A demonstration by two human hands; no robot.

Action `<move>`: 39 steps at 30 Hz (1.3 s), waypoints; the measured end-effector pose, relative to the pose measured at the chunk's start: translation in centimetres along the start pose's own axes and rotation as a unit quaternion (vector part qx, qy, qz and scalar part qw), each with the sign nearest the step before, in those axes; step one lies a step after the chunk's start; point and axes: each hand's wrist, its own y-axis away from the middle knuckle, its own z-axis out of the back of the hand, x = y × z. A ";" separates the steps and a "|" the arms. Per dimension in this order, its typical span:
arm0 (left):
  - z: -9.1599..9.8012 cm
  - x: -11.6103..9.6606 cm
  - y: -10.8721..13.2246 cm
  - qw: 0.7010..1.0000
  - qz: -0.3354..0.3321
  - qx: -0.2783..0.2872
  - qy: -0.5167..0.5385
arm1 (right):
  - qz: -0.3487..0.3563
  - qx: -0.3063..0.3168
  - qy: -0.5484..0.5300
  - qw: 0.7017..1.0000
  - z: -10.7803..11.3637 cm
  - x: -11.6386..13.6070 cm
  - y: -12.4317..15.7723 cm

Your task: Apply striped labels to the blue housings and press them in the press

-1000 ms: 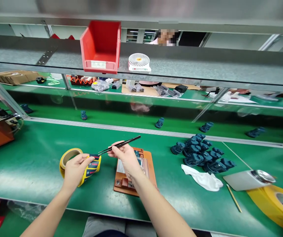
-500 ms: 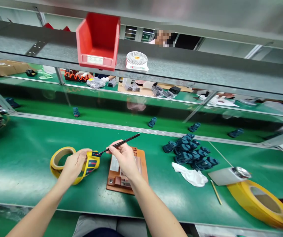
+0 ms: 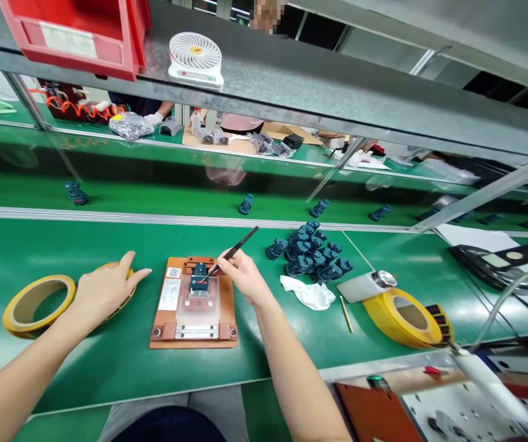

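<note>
My right hand [image 3: 240,274] grips black tweezers [image 3: 243,240], their tips at a small dark label [image 3: 199,283]. That label lies over a dark blue part [image 3: 200,269] seated in a brown fixture [image 3: 163,328] with a clear plate; whether it is stuck down I cannot tell. My left hand [image 3: 102,288] rests over the loose yellow label strip [image 3: 131,287], thumb and forefinger spread apart. Its other fingers are partly hidden. Beside it, to the left, stands the yellow label roll [image 3: 19,307].
Several dark blue parts [image 3: 312,252] are heaped right of the fixture, near a white cloth [image 3: 307,292]. Further right are a white bottle [image 3: 360,286], a thin stick [image 3: 346,314] and another yellow roll [image 3: 379,319]. A shelf above carries a red bin [image 3: 75,43] and a fan [image 3: 194,55].
The tweezers have moved from the label strip to the part in the fixture, with a label at their tips. My left hand has loosened its pinch on the strip. The view has swung right.
</note>
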 end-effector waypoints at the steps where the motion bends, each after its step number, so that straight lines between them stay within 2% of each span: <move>1: -0.1 -0.2 0.6 0.998 -0.028 -0.054 -0.003 | 0.002 0.002 0.002 1.000 0.1 -0.2 0.0; 3: -0.7 -0.9 2.2 0.977 -0.136 -0.159 0.041 | 0.008 0.007 -0.001 1.000 0.3 -0.6 -0.1; 4: -1.2 -1.6 3.2 0.958 -0.206 -0.186 0.076 | 0.010 0.007 -0.005 1.000 0.3 -0.8 0.0; 7: -2.9 -4.0 6.5 0.896 -0.385 -0.175 0.137 | 0.009 -0.001 -0.017 1.000 0.3 -1.1 0.1; 9: -3.9 -5.5 8.2 0.879 -0.433 -0.154 0.123 | 0.005 -0.007 -0.019 1.000 0.3 -1.1 0.2; 13: -5.0 -6.8 9.5 0.887 -0.422 -0.154 0.106 | 0.004 -0.012 -0.015 1.000 0.1 -0.9 0.3; 27: -5.7 -6.9 9.7 0.888 -0.391 -0.180 0.164 | 0.003 -0.008 0.005 1.000 0.2 -0.9 0.4; 39: -3.4 -7.8 7.0 0.898 -0.402 -0.154 0.086 | 0.008 0.011 0.035 0.999 0.6 -1.2 0.0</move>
